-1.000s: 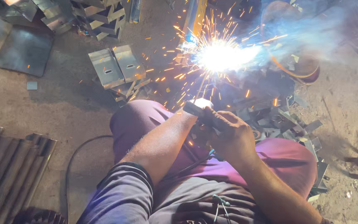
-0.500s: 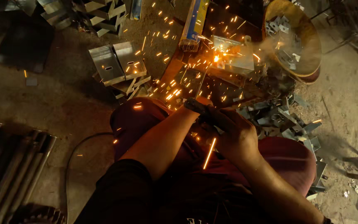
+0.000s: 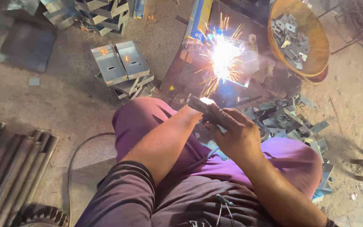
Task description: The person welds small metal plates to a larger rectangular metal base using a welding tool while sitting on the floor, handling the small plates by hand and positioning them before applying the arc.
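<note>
My right hand (image 3: 234, 133) is shut on a dark welding electrode holder (image 3: 202, 105) above my purple-clad knees. My left forearm (image 3: 164, 138) reaches across to the same spot. Its hand is tucked behind the right hand, so I cannot see its grip. Just ahead, a bright white arc (image 3: 223, 54) throws sparks from a folded grey metal bracket (image 3: 246, 67) lying on the dirt floor. The holder's tip points toward that glare.
An orange bowl (image 3: 318, 63) of small metal plates sits at the far right. Stacked grey channel brackets (image 3: 120, 63) lie to the left, and loose brackets (image 3: 290, 120) are piled by my right knee. Pipes (image 3: 9, 168), a cable (image 3: 74, 159) and a flat plate (image 3: 26, 46) lie left.
The arc was bright a second ago, dropped to scattered sparks in a dark scene, and now flares again. My hands have stayed in nearly the same place.
</note>
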